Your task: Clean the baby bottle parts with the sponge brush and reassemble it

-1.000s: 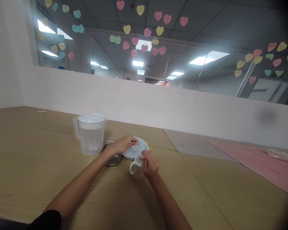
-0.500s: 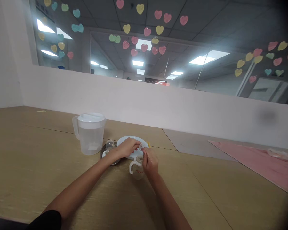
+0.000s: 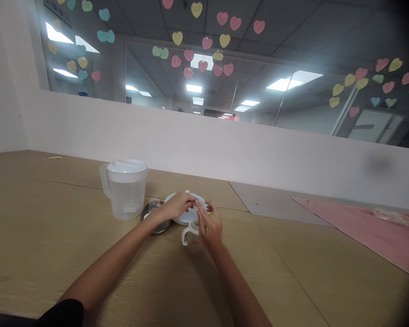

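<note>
My left hand (image 3: 181,205) reaches in from the left, its fingertips pinched on a small clear plastic piece (image 3: 195,207) that is mostly hidden. Facing it, my right hand (image 3: 211,227) is half curled, thumb up against the same piece; a thin shiny edge shows near its palm. Just below the hands stands a clear bottle (image 3: 193,244) with white curved handles and red print, its top open and its right side covered by my right hand. Behind the hands lies a pale blue-white plate (image 3: 170,198), with something small and yellow by its right rim.
Left of the plate sits a round metal dish (image 3: 163,230) with a small clear cup (image 3: 154,204) and white parts in it. A lidded translucent pitcher (image 3: 127,195) holding clear liquid stands further left. A pink mat (image 3: 354,231) lies at the right. A white wall backs the table.
The clear piece, visible between my fingertips before, is now mostly covered. My right hand's fingers have lifted and opened a little around it. The view has shifted slightly.
</note>
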{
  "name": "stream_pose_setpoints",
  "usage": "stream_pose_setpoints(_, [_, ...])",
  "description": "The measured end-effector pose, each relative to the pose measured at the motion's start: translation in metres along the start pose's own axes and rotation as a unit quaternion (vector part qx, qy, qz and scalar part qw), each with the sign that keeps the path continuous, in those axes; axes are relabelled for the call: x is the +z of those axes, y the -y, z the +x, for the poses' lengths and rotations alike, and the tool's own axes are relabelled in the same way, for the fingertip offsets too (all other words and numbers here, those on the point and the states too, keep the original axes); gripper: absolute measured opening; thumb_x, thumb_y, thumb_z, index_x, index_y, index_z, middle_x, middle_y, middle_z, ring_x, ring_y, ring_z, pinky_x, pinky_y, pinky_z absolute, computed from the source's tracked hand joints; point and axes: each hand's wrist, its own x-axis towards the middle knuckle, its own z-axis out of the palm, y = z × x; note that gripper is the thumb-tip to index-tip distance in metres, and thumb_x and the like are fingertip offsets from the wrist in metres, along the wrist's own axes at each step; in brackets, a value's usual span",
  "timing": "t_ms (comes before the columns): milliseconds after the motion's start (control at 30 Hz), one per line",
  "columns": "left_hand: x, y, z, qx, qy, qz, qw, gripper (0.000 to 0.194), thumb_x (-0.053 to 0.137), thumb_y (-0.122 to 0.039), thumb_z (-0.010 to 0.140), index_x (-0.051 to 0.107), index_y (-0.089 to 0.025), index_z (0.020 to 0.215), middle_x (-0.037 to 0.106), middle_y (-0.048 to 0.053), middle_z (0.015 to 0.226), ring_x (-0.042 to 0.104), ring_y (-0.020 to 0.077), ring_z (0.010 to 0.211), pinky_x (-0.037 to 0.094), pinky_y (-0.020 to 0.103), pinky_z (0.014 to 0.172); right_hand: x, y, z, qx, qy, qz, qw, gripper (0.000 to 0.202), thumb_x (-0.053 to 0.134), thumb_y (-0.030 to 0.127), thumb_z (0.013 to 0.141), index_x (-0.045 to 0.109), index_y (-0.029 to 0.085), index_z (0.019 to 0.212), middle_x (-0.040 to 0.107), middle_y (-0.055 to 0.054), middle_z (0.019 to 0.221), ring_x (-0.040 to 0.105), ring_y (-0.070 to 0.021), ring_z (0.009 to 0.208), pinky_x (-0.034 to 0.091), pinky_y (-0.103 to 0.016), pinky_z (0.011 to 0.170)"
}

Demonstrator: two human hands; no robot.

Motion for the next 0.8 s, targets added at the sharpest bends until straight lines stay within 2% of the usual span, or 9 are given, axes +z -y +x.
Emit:
stream_pose_setpoints(100, [-0.001, 0.005, 0.001, 0.012, 0.0, 0.018, 1.0, 0.026, 0.038, -0.026, 0.085, 0.059, -0.015, 0.074, 0.061, 0.002, 0.071, 0.052, 0.0119, 0.062, 0.039, 0.021, 0.061, -0.003, 0.001, 0.001, -0.005, -0.002, 0.001, 1.0, 0.033, 0.046, 0.019, 0.088, 0.06, 0.02, 0.117, 0.055, -0.012, 0.104, 0.052, -0.0193, 0.093, 0.048, -0.033, 0.074])
stream_pose_setpoints(267, [-0.001, 0.017, 0.002, 0.019, -0.003, 0.062, 0.998, 0.027, 0.038, -0.026, 0.085, 0.055, -0.015, 0.068, 0.054, -0.001, 0.063, 0.043, 0.011, 0.06, 0.032, 0.021, 0.059, -0.011, 0.006, -0.003, -0.026, -0.019, 0.034, 0.999, 0.027, 0.046, 0.016, 0.087, 0.062, 0.016, 0.108, 0.063, -0.006, 0.078, 0.057, -0.0146, 0.073, 0.047, -0.028, 0.068])
stream_pose_setpoints(367, [-0.002, 0.019, 0.002, 0.013, -0.006, 0.061, 0.998, 0.028, 0.037, -0.027, 0.085, 0.052, -0.015, 0.065, 0.05, -0.002, 0.061, 0.04, 0.0108, 0.06, 0.031, 0.022, 0.058, -0.01, 0.008, -0.005, -0.018, -0.034, 0.048, 0.998, 0.023, 0.043, 0.012, 0.087, 0.062, 0.015, 0.1, 0.065, -0.006, 0.077, 0.059, -0.0136, 0.071, 0.048, -0.026, 0.066])
stream_pose_setpoints(600, [-0.003, 0.005, 0.002, 0.024, 0.005, 0.026, 0.999, 0.027, 0.036, -0.029, 0.086, 0.052, -0.016, 0.069, 0.054, -0.001, 0.068, 0.043, 0.0113, 0.062, 0.032, 0.021, 0.059, -0.009, 0.011, -0.002, 0.035, -0.085, 0.075, 0.993, 0.022, 0.04, 0.009, 0.088, 0.06, 0.017, 0.093, 0.066, -0.005, 0.077, 0.062, -0.0131, 0.074, 0.049, -0.025, 0.066])
stream_pose_setpoints(800, [-0.002, -0.01, -0.002, 0.033, 0.006, 0.032, 0.999, 0.025, 0.037, -0.025, 0.085, 0.053, -0.016, 0.068, 0.052, -0.001, 0.065, 0.043, 0.0112, 0.062, 0.031, 0.021, 0.059, -0.012, 0.011, 0.003, 0.038, -0.078, 0.067, 0.994, 0.022, 0.04, 0.01, 0.088, 0.061, 0.017, 0.091, 0.066, -0.005, 0.077, 0.063, -0.0138, 0.077, 0.05, -0.027, 0.071])
